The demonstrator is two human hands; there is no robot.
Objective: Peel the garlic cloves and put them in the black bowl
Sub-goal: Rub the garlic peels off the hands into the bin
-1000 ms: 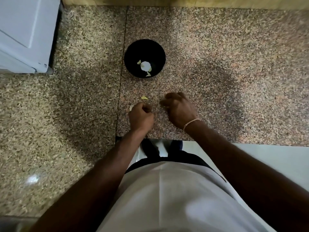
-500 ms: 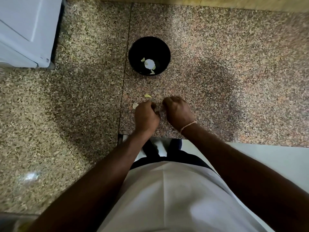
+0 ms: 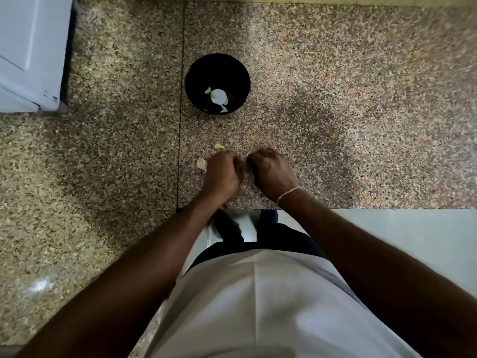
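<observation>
The black bowl [image 3: 192, 73] stands on the speckled granite counter [image 3: 335, 112], straight ahead of my hands. Several pale garlic pieces [image 3: 218, 96] lie at its bottom. Closer to me, one loose pale clove [image 3: 219, 146] and another [image 3: 202, 164] lie on the stone just left of my left hand. My left hand [image 3: 223, 173] and my right hand [image 3: 271, 171] are near the counter's front edge with fingers curled and fingertips almost meeting. They seem to pinch a garlic clove between them, but the knuckles hide it.
A white appliance [image 3: 28, 52] fills the far left corner of the counter. A seam [image 3: 180, 125] runs through the stone left of the bowl. The counter's front edge [image 3: 374, 209] drops to a pale floor on the right.
My right hand has slid left until its fingertips meet those of my left hand. My left hand has stayed curled in about the same spot. The bowl has not moved.
</observation>
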